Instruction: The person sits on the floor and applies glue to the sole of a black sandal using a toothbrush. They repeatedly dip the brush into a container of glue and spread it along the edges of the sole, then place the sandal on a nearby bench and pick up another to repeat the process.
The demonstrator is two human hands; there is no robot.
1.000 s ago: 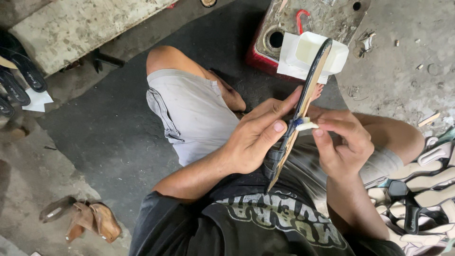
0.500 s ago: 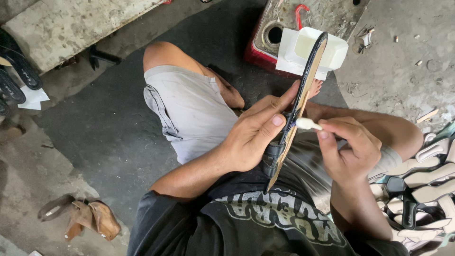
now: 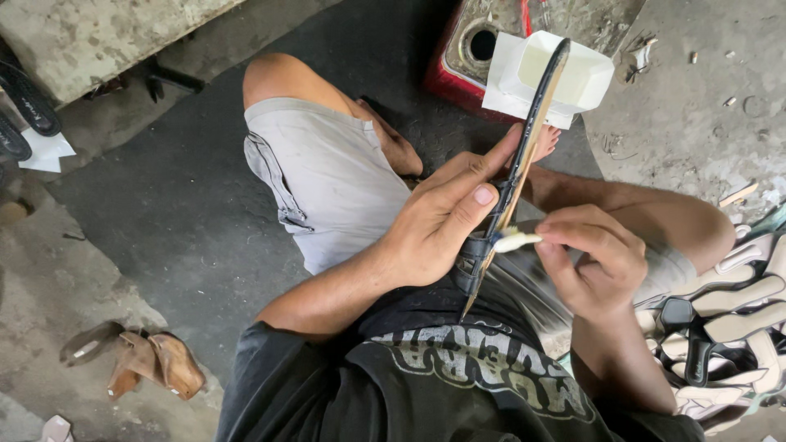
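From the head camera, looking down on a seated person's lap, the left hand wraps around a long, thin, flat shoe sole with a black face and pale tan edge, held on edge and slanting from near the belly up and away over the knees; the thumb presses one face, the fingers curl behind, and the grip also covers a dark strap piece at the sole's lower part. The right hand is closed in a pinch on a small pale brush or applicator, whose tip touches the sole's edge just beside the left thumb. The sole looks light and thin, probably somewhat flexible along its length and stiffer across, so holding it near its lower middle, as the left hand does, seems the steadiest place; the far tip stands free and could wobble. If the pale tip carries glue, which I cannot confirm, the touched edge would be tacky and best left unfingered. Beyond the sole's far end sits a white open paper box on a red metal can with a round hole. A pile of pale and black sandal pieces lies at the right, brown sandals on the concrete floor at the left.
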